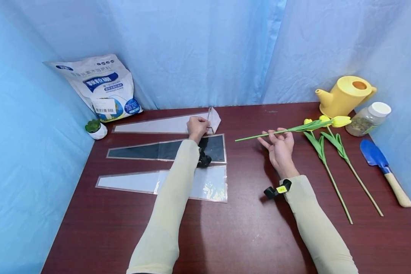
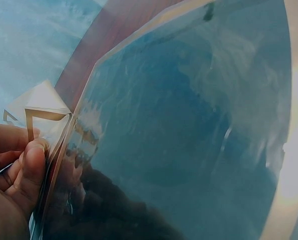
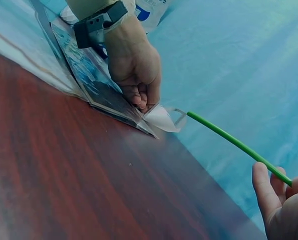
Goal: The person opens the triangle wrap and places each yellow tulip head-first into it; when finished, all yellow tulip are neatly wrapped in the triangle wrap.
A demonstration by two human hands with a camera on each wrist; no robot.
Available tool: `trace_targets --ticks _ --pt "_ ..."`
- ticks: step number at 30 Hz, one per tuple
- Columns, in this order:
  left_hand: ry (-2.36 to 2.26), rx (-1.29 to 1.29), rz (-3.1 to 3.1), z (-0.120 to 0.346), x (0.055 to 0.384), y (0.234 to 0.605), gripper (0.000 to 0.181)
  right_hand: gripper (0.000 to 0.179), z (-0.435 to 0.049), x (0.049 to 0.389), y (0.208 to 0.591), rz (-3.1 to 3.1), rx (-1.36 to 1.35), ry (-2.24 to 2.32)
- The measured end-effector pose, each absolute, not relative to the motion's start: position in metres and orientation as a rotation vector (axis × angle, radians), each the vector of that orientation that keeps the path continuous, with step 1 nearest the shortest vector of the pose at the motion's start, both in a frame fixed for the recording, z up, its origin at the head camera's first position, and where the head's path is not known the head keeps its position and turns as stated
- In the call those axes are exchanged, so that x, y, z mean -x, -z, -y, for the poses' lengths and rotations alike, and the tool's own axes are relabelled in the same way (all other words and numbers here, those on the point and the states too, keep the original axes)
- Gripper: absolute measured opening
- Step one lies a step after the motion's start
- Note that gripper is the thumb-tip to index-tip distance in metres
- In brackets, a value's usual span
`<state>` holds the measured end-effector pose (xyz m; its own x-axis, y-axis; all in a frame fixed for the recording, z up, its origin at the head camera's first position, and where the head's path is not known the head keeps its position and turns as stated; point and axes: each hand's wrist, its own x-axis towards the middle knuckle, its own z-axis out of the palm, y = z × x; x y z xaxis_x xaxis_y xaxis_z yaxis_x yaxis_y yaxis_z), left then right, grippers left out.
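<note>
You hold a yellow, green-stemmed tulip (image 1: 305, 127) near the raised end of the white, tapered plastic sleeve (image 1: 154, 125).
Your left hand (image 1: 196, 127) pinches that end at the far side of the reddish-brown desk (image 1: 239, 228); your right hand (image 1: 281, 148) holds the stem. Slackened left fingers could let the thin film collapse; a loose right grip might let the flower-heavy end tip down.

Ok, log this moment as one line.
Left hand: pinches wide end of tapered white plastic sleeve | right hand: holds green-stemmed yellow tulip, stem tip outside sleeve | dark-red table: two more yellow tulips
</note>
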<state>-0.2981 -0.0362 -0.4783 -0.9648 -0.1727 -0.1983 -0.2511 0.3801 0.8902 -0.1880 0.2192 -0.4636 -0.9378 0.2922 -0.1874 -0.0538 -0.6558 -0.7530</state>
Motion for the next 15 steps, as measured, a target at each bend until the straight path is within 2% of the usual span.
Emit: trace_targets --ticks 15 --pt "-1.659 0.397 -2.562 0.035 0.298 0.478 0.016 0.020 -0.201 0.222 0.462 1.177 0.447 -2.598"
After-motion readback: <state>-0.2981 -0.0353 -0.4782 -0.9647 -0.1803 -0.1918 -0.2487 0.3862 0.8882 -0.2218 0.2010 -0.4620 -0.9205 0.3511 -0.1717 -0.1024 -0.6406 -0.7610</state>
